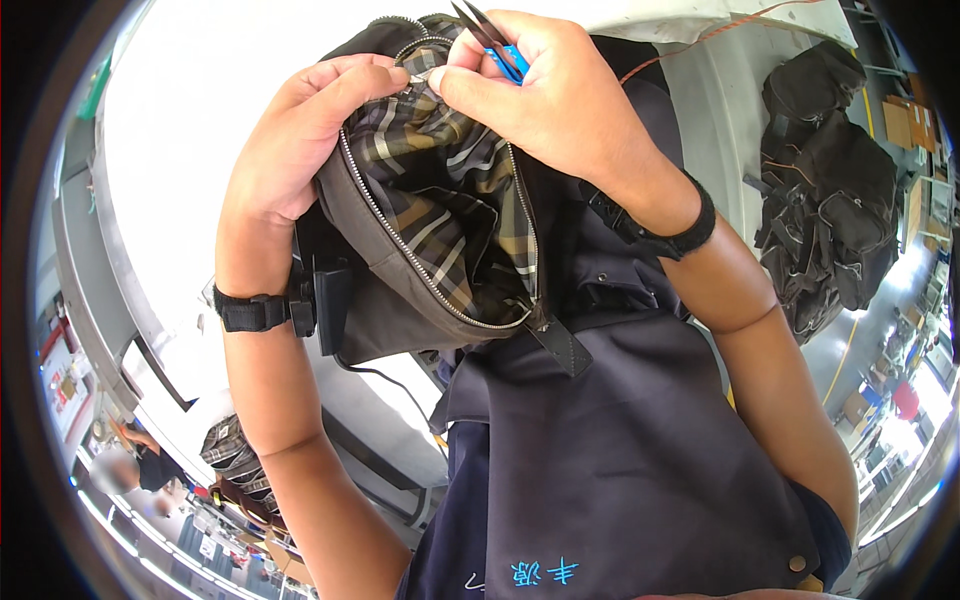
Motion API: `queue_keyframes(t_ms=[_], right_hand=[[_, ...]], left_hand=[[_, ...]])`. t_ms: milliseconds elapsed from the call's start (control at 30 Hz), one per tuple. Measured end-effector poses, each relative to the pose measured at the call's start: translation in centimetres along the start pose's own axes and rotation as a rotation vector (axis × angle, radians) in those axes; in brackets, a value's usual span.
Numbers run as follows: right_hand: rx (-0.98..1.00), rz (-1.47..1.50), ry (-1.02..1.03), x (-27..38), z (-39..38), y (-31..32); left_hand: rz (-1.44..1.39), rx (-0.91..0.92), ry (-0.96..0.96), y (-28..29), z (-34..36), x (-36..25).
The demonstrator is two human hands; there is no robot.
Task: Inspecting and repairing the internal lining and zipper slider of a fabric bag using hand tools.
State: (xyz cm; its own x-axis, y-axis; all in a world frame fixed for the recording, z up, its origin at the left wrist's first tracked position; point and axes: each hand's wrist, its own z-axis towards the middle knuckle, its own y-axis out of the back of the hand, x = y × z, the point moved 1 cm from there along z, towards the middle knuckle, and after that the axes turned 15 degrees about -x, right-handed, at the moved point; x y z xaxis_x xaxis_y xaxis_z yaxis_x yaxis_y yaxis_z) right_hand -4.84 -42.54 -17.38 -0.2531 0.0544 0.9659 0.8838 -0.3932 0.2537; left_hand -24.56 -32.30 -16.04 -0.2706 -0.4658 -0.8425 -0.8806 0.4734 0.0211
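A dark bag [385,270] with its zipped mouth spread wide lies before me, showing a plaid lining [430,190] in brown, black and white. Its metal zipper [385,233] runs round the opening, and a dark leather tab [562,347] sits at the near end. My left hand [300,140] is closed, pinching the far edge of the bag between thumb and finger. Close beside it, my right hand [555,95] pinches the same edge while blue-handled thread snips [508,62] stay tucked in its fingers, blades pointing up and away. The exact spot between the fingertips is too small to make out.
The white table [180,150] lies under the bag. Several dark bags [835,190] are heaped at the right. More plaid pieces [235,450] lie at lower left, with a person [150,465] beyond. An orange cord [715,35] crosses the far right; a dark apron [620,450] covers my lap.
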Motion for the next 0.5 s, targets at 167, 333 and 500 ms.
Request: queue_keyframes(t_ms=[167,333,500], right_hand=[[-0.011,0.081,0.049,-0.8,0.39,-0.26],[0.022,0.087,0.004,-0.7,0.72,-0.04],[0.101,0.029,-0.029,-0.53,0.94,0.2]], left_hand=[[0.039,-0.035,-0.01,-0.32,-0.16,-0.13],[-0.005,0.001,0.001,-0.49,-0.22,-0.27],[0.084,0.063,-0.045,-0.59,-0.09,-0.06]])
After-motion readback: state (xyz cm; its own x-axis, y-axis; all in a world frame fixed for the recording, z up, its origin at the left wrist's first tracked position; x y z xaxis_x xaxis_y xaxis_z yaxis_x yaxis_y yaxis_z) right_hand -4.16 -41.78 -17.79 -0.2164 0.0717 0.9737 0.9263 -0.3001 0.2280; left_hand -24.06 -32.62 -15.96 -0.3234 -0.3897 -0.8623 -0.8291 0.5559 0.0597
